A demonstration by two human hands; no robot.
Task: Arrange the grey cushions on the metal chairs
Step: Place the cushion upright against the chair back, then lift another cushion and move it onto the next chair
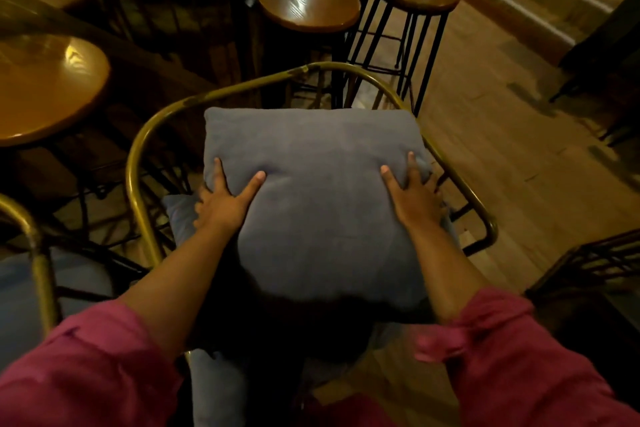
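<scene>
A square grey cushion [311, 191] fills the middle of the head view, held over a metal chair with a curved brass-coloured back rail [242, 85]. My left hand [221, 199] grips the cushion's left edge, thumb on top and fingers wrapped under. My right hand [414, 196] grips its right edge the same way. Beneath it, a second grey cushion [178, 215] lies on the chair's seat, showing at the left and below at the front. Another metal chair [38, 253] stands at the lower left with a grey cushion [17, 302] on its seat.
A round wooden table [45, 87] stands at the left. Wooden bar stools [308, 2] on black metal legs crowd behind the chair. Wooden floor [512, 156] opens to the right, with a step [533, 0] at the far right and a dark metal frame [595, 260] at lower right.
</scene>
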